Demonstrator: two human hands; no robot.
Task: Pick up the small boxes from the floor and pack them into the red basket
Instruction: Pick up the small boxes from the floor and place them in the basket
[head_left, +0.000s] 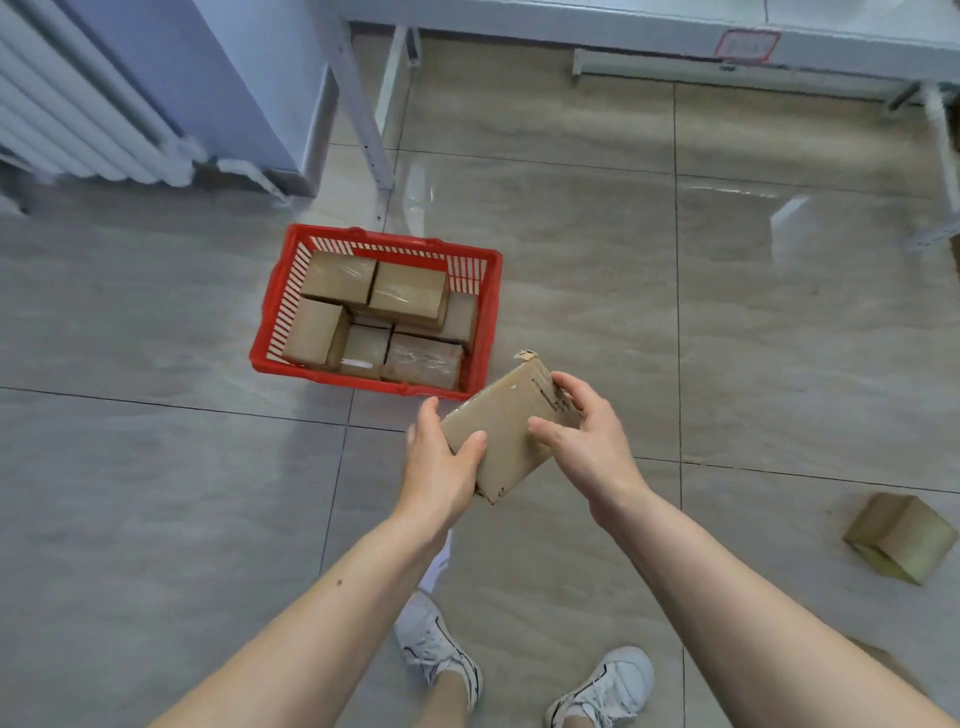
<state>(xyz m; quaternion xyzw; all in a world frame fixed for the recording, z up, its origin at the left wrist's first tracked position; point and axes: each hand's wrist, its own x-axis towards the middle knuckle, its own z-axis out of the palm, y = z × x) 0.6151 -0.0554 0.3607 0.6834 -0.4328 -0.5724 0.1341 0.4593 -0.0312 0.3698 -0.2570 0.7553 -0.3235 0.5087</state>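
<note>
Holding the flat brown cardboard box (506, 431) tilted just beside the red plastic slatted basket (270, 332), left hand (441, 467) and right hand (587, 441) both clasped it; levelling it over the packed boxes (374, 312) was advisable.

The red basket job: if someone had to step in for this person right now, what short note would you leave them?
Left hand and right hand: both grip one flat cardboard box, held in the air just short of the red basket.
Done: the basket on the floor already holds about seven boxes, packed close together.
Left: put the held box in, probably on top since little free room shows. Then fetch the small box lying on the floor to the right. Anything outside this view cannot be told.
</note>
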